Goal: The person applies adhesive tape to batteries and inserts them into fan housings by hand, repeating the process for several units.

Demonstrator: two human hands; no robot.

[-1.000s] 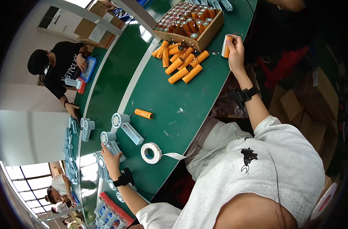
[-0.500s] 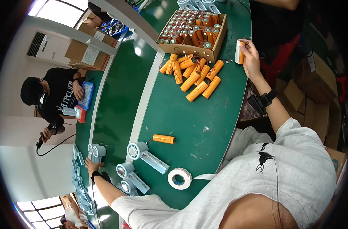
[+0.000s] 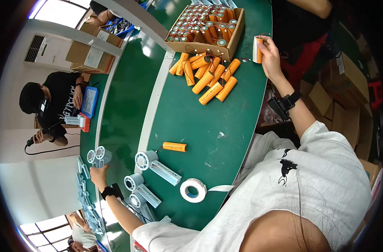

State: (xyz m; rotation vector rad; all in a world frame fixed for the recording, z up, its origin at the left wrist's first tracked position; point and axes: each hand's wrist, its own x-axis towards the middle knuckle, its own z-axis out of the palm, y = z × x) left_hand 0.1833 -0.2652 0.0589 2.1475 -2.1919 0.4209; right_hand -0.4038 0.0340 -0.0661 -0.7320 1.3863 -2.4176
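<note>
My right hand (image 3: pixel 270 56), raised at the table's right edge, grips an orange cylindrical battery (image 3: pixel 259 50) with a white strip along its side and thin wires at its top. At the far left, my left hand (image 3: pixel 100 176) is closed around the lower part of a light blue handheld fan (image 3: pixel 103 154); its fingers partly hide the handle. A second fan head (image 3: pixel 91 157) is right beside it. On the green table nearer me lies a handheld fan (image 3: pixel 146 160) with an open handle, wired to a single orange battery (image 3: pixel 175 146).
Two more fans (image 3: pixel 134 182) (image 3: pixel 137 200) lie close by, with a white tape roll (image 3: pixel 193 190) to their right. Loose batteries (image 3: pixel 208 80) lie before a cardboard box (image 3: pixel 227 52) of batteries. A metal post (image 3: pixel 143 21) rises beyond. A co-worker (image 3: pixel 53 101) works across the table.
My left hand has closed on the fan and lifted it slightly. My right hand still holds the battery. The whole view has shifted a little.
</note>
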